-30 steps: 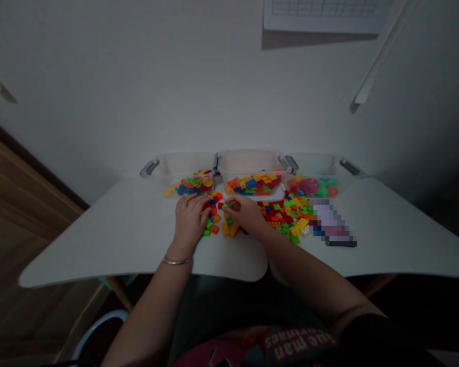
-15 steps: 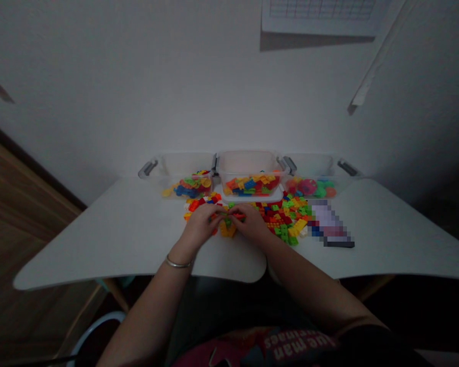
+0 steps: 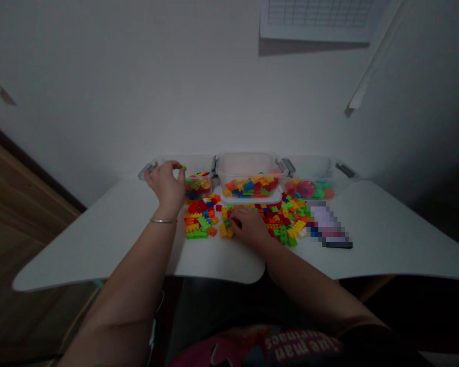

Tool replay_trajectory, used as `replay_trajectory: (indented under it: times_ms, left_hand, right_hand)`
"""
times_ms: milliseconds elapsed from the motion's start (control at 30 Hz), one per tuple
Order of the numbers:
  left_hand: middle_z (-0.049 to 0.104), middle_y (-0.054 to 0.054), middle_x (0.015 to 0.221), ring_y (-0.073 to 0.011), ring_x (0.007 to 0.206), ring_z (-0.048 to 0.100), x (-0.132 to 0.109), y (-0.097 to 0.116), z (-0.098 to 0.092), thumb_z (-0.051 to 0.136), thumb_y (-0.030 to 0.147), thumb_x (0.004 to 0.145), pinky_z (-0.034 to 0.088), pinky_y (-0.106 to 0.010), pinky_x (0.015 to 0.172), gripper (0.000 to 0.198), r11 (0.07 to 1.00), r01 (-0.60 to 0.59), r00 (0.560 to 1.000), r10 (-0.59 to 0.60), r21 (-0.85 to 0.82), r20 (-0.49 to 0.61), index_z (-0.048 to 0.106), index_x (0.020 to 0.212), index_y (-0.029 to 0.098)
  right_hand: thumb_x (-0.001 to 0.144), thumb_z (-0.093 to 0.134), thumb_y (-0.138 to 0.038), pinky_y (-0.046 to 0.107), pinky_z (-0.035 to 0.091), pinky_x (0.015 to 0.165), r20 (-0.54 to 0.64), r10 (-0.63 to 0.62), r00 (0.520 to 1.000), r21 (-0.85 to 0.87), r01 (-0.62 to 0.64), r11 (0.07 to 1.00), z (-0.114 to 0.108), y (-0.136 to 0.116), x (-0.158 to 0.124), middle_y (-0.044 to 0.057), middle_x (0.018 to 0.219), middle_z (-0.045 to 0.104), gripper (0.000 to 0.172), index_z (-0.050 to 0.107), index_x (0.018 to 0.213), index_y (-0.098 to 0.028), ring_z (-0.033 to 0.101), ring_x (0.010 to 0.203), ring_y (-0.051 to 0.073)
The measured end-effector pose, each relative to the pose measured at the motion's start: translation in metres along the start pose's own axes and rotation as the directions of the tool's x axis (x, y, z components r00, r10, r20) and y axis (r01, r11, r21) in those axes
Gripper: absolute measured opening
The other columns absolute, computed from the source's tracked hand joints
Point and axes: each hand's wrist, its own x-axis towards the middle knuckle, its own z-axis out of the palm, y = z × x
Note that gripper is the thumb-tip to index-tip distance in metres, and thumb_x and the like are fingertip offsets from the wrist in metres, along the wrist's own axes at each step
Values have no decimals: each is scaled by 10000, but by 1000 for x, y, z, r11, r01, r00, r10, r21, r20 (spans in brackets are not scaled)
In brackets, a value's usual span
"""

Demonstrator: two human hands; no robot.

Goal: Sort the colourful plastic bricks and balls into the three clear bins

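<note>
My left hand (image 3: pixel 167 186) is raised over the left clear bin (image 3: pixel 187 163), pinching a small green piece (image 3: pixel 183 167) between thumb and fingertips. Low over the table, my right hand (image 3: pixel 250 225) has its fingers curled at the right side of a yellow brick build (image 3: pixel 224 230) with a bit of green on it. Whether those fingers grip the build or another piece is too dim to make out. Loose coloured bricks (image 3: pixel 202 213) lie on both sides of the build.
Behind the bricks, a middle clear bin (image 3: pixel 248 165) of bricks stands on a white lid (image 3: pixel 279 198). The right clear bin (image 3: pixel 309 165) holds round coloured pieces. A blurred-out phone-like object (image 3: pixel 331 224) lies at the right on the white table (image 3: pixel 126 234).
My hands were together over the yellow build. My left hand has moved away, up and left to the left bin, with a green piece. My right hand has stayed near the build.
</note>
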Motion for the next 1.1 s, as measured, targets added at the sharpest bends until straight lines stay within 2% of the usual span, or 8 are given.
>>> replay_trajectory:
  times_ms: [233, 467, 533, 633, 767, 933, 1000, 1100]
  left_hand:
    - [715, -104, 894, -302, 1018, 617, 1, -9, 17, 483, 333, 900, 148, -633, 1149, 246, 987, -15, 974, -21, 158, 226, 691, 928, 205]
    - [701, -138, 1174, -336, 1177, 568, -5, -14, 11, 411, 353, 929, 106, -674, 1148, 382, 987, -115, 950, 76, 114, 302, 699, 1132, 206]
    - [672, -129, 1250, -327, 1213, 550, -7, -14, 6, 434, 341, 922, 128, -659, 1156, 388, 988, -127, 947, 95, 84, 306, 668, 1201, 209]
    - [662, -117, 1257, -292, 1212, 551, -12, -10, -3, 480, 315, 894, 281, -561, 1135, 343, 982, -185, 924, 165, 26, 345, 685, 1142, 196]
    - [708, -108, 1026, -254, 1036, 611, -29, 3, -21, 517, 288, 871, 436, -425, 992, 242, 951, -310, 822, 271, -5, 500, 710, 946, 163]
    - [709, -107, 946, -254, 921, 630, -62, 22, -36, 517, 281, 882, 479, -369, 831, 234, 859, -508, 566, 280, 60, 775, 724, 907, 175]
    - [708, -120, 953, -275, 930, 632, -72, 26, -37, 546, 318, 874, 483, -372, 795, 243, 823, -556, 514, 231, 116, 826, 736, 922, 173]
    - [701, -127, 979, -277, 961, 625, -82, 29, -34, 552, 341, 881, 480, -379, 817, 263, 808, -577, 485, 220, 120, 847, 749, 919, 170]
  right_hand:
    - [904, 566, -203, 331, 431, 933, 9, 18, 1000, 44, -18, 999, 0, 2, 0, 61, 1024, 727, 146, 708, 934, -185, 608, 997, 195]
    - [905, 567, -198, 328, 433, 936, 29, 34, 999, 69, -36, 997, -3, -2, 1, 54, 1026, 728, 142, 706, 927, -181, 612, 994, 192]
    - [899, 567, -187, 330, 435, 941, 24, 31, 999, 76, -32, 997, -2, -1, 1, 54, 1035, 728, 143, 707, 927, -182, 614, 1003, 192]
    - [896, 567, -185, 344, 441, 948, 14, 21, 1000, 82, -22, 996, 1, 1, 2, 60, 1029, 730, 143, 708, 917, -181, 618, 1003, 198]
    - [889, 579, -186, 362, 453, 942, -3, 7, 1000, 98, -6, 995, 3, 3, 2, 71, 1024, 730, 129, 707, 911, -184, 622, 998, 214]
    - [892, 580, -189, 368, 462, 923, -22, 2, 1000, 109, 1, 994, 5, 5, 1, 65, 1010, 726, 121, 700, 898, -201, 623, 983, 217]
    - [889, 583, -188, 370, 462, 920, -22, -5, 1000, 107, 8, 994, 5, 5, 1, 64, 1006, 727, 116, 698, 896, -205, 623, 978, 217]
    - [884, 585, -180, 371, 462, 919, -21, -12, 1000, 108, 15, 994, 6, 5, 2, 69, 996, 727, 113, 697, 889, -196, 624, 979, 217]
